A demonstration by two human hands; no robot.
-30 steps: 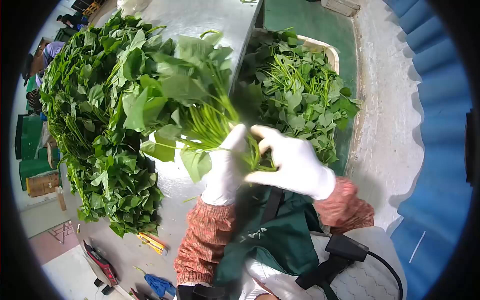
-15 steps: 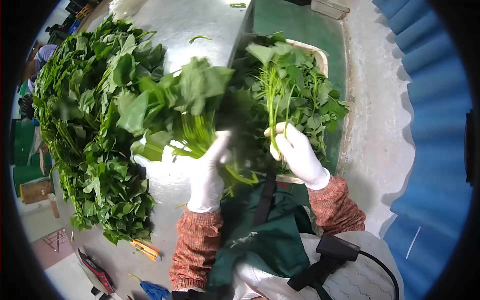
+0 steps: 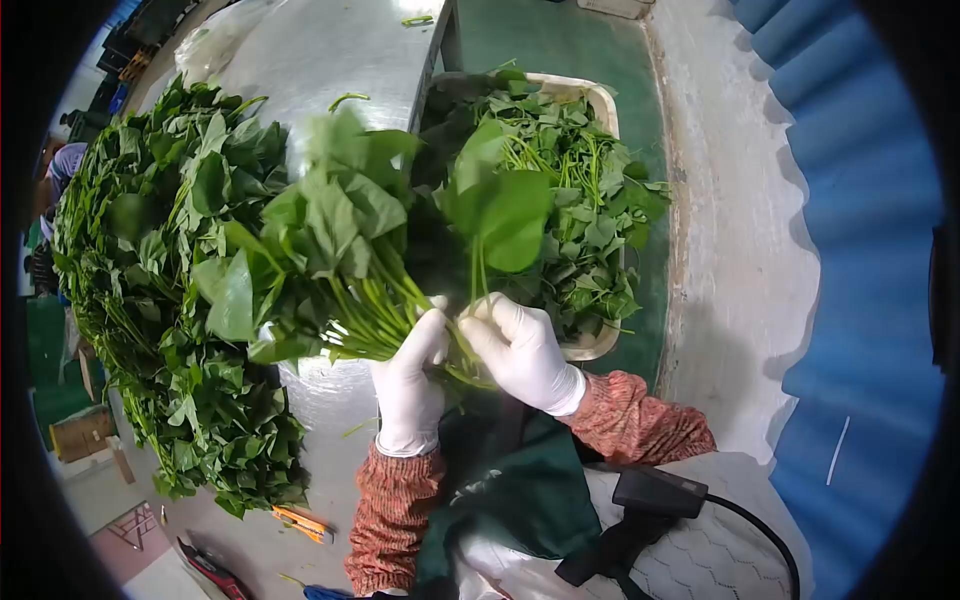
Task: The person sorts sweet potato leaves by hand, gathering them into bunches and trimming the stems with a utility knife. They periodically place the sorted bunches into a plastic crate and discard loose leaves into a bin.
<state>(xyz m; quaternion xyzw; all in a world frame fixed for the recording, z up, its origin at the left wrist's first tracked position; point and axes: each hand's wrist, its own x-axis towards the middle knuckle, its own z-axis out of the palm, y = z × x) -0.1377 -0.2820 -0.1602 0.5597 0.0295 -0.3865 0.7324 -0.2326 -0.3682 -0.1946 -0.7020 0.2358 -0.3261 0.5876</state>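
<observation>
My left hand (image 3: 412, 385), in a white glove, is closed round a thick bunch of leafy green stems (image 3: 340, 225), leaves pointing up and away from me. Close beside it, my right hand (image 3: 520, 350), gloved too, pinches a few leafy stems (image 3: 500, 215) whose broad leaves stand upright. The two hands almost meet at the stem ends. To the left, a large heap of leafy greens (image 3: 170, 300) covers much of the metal table (image 3: 310, 60). A pale crate (image 3: 604, 105) beyond my right hand is filled with more leafy greens (image 3: 590, 230).
An orange box cutter (image 3: 302, 524) lies on the table below the heap, and a red-and-black tool (image 3: 212, 570) sits at the lower left. A loose stem (image 3: 348, 100) rests near the table's far edge. Blue corrugated sheeting (image 3: 860, 270) runs along the right. Part of a person (image 3: 66, 165) shows at far left.
My right hand has moved left with its stems, from over the crate to beside my left hand. My left hand still grips the bunch. The view has shifted slightly.
</observation>
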